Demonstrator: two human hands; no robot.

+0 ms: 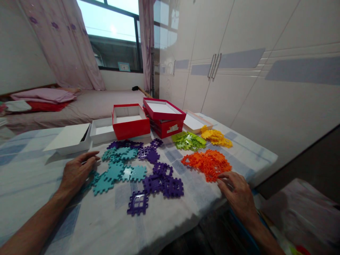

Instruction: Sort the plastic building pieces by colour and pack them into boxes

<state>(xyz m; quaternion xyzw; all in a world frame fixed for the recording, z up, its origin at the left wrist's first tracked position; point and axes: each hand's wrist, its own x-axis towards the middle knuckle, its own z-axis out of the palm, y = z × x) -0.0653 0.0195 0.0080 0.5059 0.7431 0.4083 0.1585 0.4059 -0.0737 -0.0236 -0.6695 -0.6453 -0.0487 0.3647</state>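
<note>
White cloth table (79, 219) beside wardrobe (239, 71); left hand (75, 173), right hand (237, 193) lie flat, grip loose, holding nothing.

Room as I see it from my seat. Window (114, 35): wide, dark-framed, on the far wall, bright daylight coming through. Curtains (66, 46): pale pink with small purple flowers, one drawn to the left of the glass, a narrower one (146, 42) hanging at its right. Wall (18, 46): plain white, left side. Bed (87, 106): below the window, beige cover, folded pink and red bedding (44, 99) at its left end. Wardrobe (239, 71): glossy white, filling the right side, grey bands across the doors, paired metal handles (214, 66). Table (32, 177) before me: white cloth with pale blue checks.
</note>
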